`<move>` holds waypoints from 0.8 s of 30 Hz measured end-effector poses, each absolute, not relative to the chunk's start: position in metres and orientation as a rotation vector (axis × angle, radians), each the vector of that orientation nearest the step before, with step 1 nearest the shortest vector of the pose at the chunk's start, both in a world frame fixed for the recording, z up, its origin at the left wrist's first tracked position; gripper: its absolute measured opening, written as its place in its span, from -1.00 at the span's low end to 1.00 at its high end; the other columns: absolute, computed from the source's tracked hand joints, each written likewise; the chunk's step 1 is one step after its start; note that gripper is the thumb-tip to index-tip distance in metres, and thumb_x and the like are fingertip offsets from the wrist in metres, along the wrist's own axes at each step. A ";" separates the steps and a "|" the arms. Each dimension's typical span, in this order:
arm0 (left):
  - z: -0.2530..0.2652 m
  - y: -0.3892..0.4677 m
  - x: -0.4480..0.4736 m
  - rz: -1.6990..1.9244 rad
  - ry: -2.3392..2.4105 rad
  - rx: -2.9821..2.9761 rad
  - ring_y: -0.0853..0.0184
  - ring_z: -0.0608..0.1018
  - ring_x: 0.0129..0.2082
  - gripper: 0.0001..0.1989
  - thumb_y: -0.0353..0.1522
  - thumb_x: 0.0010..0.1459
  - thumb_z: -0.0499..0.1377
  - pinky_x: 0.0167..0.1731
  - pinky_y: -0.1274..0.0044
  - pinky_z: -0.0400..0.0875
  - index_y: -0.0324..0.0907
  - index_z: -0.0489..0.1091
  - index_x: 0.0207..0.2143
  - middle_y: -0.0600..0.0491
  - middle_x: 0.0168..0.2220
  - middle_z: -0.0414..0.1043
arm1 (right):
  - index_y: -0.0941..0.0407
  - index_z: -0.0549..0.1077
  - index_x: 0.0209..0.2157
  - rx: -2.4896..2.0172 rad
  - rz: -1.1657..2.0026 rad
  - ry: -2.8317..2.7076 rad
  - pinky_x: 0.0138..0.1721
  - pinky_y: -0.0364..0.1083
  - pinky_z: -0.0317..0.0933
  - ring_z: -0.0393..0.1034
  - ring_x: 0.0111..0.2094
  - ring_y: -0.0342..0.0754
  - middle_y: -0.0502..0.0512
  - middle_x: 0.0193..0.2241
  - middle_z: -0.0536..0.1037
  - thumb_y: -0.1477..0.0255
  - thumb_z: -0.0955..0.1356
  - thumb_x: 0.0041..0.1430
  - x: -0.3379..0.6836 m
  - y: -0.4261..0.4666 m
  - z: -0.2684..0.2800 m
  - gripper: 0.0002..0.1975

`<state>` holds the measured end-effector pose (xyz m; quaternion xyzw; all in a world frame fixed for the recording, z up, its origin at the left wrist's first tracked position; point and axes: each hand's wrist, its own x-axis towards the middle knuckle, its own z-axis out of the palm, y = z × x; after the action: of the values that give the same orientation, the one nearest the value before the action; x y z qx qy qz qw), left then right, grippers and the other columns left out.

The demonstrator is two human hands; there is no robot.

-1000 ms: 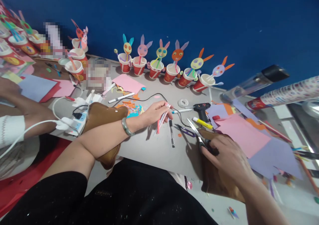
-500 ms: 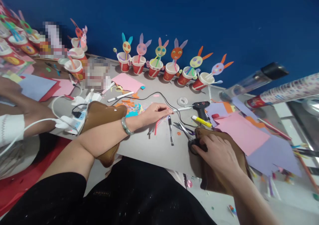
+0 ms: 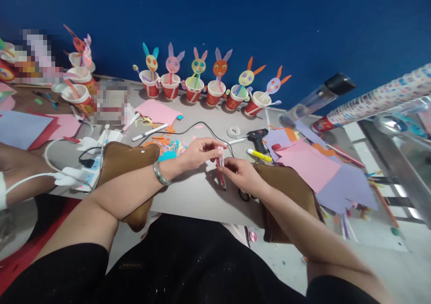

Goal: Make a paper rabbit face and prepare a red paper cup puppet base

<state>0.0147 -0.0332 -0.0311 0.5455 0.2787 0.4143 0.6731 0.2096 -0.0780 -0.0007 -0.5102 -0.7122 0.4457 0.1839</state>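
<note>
Above the near middle of the table, my left hand (image 3: 202,153) pinches the top of a small bundle of thin red and whitish sticks (image 3: 220,158). Their exact kind is too small to make out. From the right, the curled fingers of my right hand (image 3: 240,171) close on the lower part of the same bundle. Black-handled scissors (image 3: 245,197) lie under my right hand, mostly covered by it. Past my right hand are a yellow marker (image 3: 259,155) and a black glue gun (image 3: 257,137). Orange and blue paper scraps (image 3: 170,144) lie behind my left wrist.
Red paper cups (image 3: 193,93) with paper rabbit figures line the blue wall. Brown cushioned pads (image 3: 126,162) flank me at the table edge. Pink paper (image 3: 310,160) is at right, a power strip (image 3: 97,165) at left. A co-worker's arm (image 3: 25,169) reaches in from the left.
My right hand has left the scissors and moved up and left to the bundle held by my left hand. The bundle now stands more upright, and the view has shifted right.
</note>
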 end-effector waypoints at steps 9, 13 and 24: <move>-0.031 -0.028 0.012 0.906 0.683 1.266 0.49 0.39 -0.49 -0.64 -0.13 0.10 0.36 -0.41 0.56 0.29 -0.25 0.43 -0.44 0.15 -0.52 0.35 | 0.10 0.42 -0.45 -1.355 1.408 -1.775 -0.46 -0.13 0.12 0.24 -0.56 -0.17 -0.08 -0.63 0.41 0.15 0.38 0.20 0.201 -0.064 -0.005 -0.69; -0.028 -0.026 0.010 0.907 0.722 1.254 0.48 0.39 -0.49 -0.60 -0.09 0.05 0.37 -0.41 0.55 0.28 -0.26 0.45 -0.45 0.13 -0.52 0.36 | 0.08 0.39 -0.48 -1.383 1.403 -1.759 -0.48 -0.12 0.08 0.19 -0.59 -0.17 -0.12 -0.67 0.31 0.11 0.40 0.18 0.199 -0.060 -0.007 -0.65; -0.026 -0.023 0.009 0.865 0.761 1.241 0.46 0.39 -0.51 -0.56 -0.05 -0.01 0.40 -0.42 0.54 0.26 -0.27 0.47 -0.50 0.11 -0.55 0.38 | 0.09 0.40 -0.49 -1.374 1.466 -1.670 -0.55 -0.13 0.03 0.14 -0.61 -0.20 -0.13 -0.67 0.30 -0.07 0.45 0.05 0.200 -0.054 -0.006 -0.51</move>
<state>0.0085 -0.0226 -0.0264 0.5489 0.3368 0.3827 0.6624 0.1996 -0.0539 -0.0063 -0.5075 -0.6172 0.5415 0.2615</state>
